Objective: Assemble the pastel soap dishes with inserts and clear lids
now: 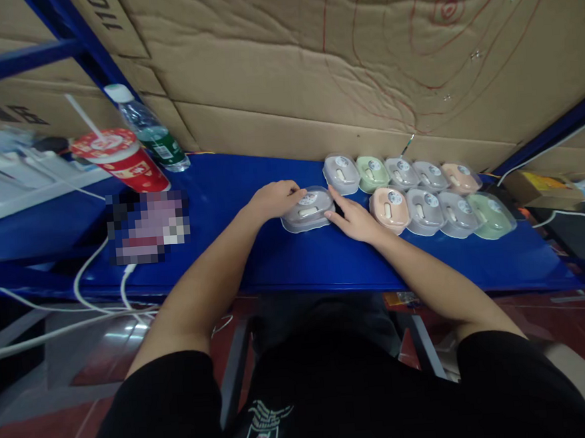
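A grey rounded plastic box with a clear cover point(308, 211) sits on the blue tabletop in front of me, a round sticker and a pale oblong piece showing on its top. My left hand point(277, 200) grips its left end, fingers curled over the upper edge. At the opposite end, my right hand point(355, 220) has its thumb and fingers against the box's side. To the right, similar boxes stand in two rows: a grey box point(341, 173) and a green box point(373, 173) behind, a peach box point(390, 209) and another green box point(493, 215) in front, with several others.
At the left stand a red paper cup with a straw point(136, 164) and a water bottle point(159, 140), near a blurred-out object point(149, 228) with a white cable. A cardboard panel point(263, 81) rises behind the blue table point(285, 263). Blue posts flank it.
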Demonstrator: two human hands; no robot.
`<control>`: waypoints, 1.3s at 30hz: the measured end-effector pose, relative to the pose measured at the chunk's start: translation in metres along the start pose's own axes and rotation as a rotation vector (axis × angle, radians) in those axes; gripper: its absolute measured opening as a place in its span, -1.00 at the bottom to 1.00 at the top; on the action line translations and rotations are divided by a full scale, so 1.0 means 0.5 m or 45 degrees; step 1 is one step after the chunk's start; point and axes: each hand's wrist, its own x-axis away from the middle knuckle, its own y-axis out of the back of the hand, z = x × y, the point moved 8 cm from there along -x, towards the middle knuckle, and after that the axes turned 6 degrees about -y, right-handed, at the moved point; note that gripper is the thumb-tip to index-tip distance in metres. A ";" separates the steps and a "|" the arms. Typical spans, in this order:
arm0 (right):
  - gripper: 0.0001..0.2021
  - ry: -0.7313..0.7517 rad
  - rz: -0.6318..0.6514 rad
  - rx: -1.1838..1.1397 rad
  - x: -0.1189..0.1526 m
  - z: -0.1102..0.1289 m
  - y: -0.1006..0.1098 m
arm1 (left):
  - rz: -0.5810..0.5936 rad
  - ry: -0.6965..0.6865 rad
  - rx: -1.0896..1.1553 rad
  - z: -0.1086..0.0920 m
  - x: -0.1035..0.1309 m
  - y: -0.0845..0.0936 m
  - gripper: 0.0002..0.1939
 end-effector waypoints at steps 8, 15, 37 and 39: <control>-0.25 0.073 0.014 -0.091 0.018 0.008 0.023 | -0.022 -0.167 0.132 -0.019 -0.005 -0.007 -0.46; -0.36 -0.064 -0.053 0.020 0.024 0.022 0.041 | -0.037 -0.195 0.163 -0.024 -0.005 -0.007 -0.40; -0.24 0.208 -0.028 0.254 0.050 0.086 0.100 | 0.277 0.166 0.838 -0.078 0.021 -0.107 -0.09; -0.19 0.141 -0.085 0.309 0.049 0.069 0.121 | 0.287 0.152 0.901 -0.083 0.021 -0.114 -0.11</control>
